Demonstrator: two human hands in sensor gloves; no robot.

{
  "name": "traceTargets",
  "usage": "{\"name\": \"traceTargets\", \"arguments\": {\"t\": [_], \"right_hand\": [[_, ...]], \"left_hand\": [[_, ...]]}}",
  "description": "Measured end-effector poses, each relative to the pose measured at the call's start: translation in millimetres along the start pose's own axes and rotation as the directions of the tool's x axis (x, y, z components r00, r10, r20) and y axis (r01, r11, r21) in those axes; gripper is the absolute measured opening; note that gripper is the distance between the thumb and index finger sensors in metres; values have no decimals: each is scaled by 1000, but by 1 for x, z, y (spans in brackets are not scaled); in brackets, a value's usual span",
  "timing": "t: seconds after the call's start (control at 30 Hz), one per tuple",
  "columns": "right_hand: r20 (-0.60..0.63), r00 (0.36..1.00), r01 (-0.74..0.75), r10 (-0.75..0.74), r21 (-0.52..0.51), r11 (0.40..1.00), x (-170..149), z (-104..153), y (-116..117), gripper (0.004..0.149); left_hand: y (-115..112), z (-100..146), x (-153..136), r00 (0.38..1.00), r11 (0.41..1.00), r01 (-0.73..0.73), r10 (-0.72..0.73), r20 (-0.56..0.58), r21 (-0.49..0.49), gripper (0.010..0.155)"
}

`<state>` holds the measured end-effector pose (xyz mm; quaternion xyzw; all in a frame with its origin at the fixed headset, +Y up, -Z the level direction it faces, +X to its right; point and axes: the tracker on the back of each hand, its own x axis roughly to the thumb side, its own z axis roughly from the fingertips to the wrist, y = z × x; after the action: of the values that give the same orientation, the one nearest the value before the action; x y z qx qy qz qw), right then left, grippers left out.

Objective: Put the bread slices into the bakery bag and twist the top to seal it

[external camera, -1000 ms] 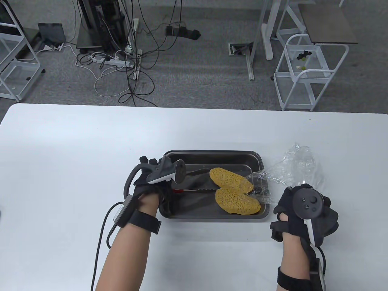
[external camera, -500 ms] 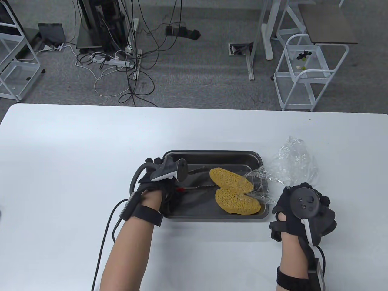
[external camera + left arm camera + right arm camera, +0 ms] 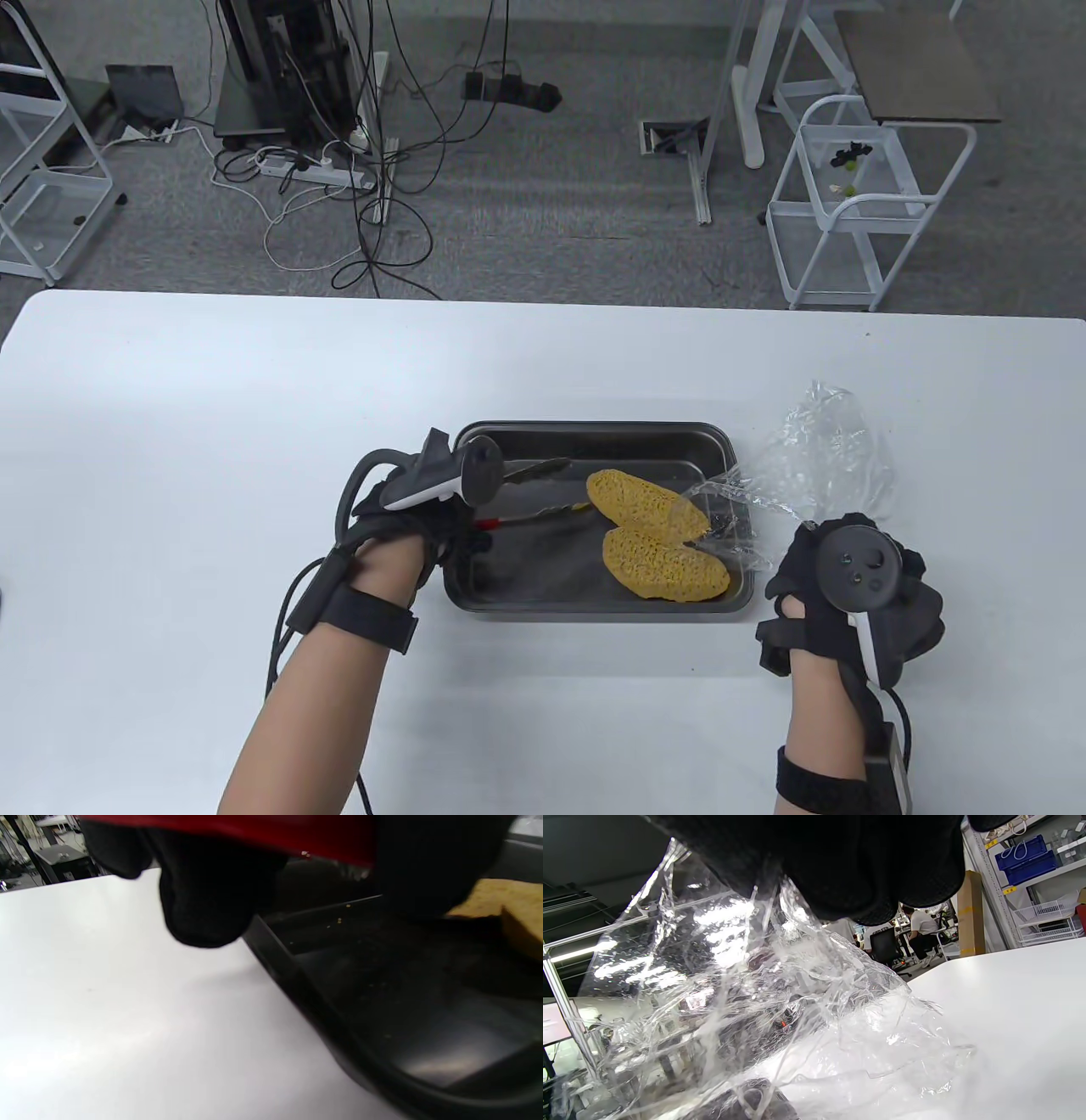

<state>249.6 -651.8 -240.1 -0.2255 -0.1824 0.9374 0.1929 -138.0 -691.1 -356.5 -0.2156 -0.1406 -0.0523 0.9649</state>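
From my feed: bag is crinkly glossy clear plastic, tray dark matt metal, bread rough and porous — counter smooth white.

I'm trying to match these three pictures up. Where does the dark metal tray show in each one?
Table view: the tray sits at centre, between the hands, holding two bread slices.
Left wrist view: its rim runs diagonally across the right half, with bread at the right edge.
Right wrist view: not clearly in it; the clear bag fills the left.
Shared landmark: the white table.
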Motion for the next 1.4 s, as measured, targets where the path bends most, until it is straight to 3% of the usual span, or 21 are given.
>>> {"name": "traceTargets", "arguments": {"t": [0.1, 0.2, 0.47, 1.07, 1.4], "right_hand": [[-1, 1000, 6, -6, 0, 1000, -1, 0, 0, 41], [-2, 1000, 15, -15, 2, 1000, -2, -1, -1, 41], [-1, 1000, 26, -26, 8, 1000, -3, -1, -1, 41], [2, 999, 50, -50, 20, 999, -4, -2, 0, 41], [3, 998, 64, -65, 24, 998, -5, -3, 0, 41]], "left_hand": [[1, 4, 0, 999, 994, -43, 46, 27, -101, 96], [-2, 4, 0, 987, 953, -130, 151, 58, -274, 97], [-17, -11, 14, 949, 883, -249, 305, 81, -398, 101], [-27, -40, 75, 932, 864, -246, 336, 139, -439, 97], [-29, -35, 74, 942, 894, -253, 314, 115, -370, 85]]}}
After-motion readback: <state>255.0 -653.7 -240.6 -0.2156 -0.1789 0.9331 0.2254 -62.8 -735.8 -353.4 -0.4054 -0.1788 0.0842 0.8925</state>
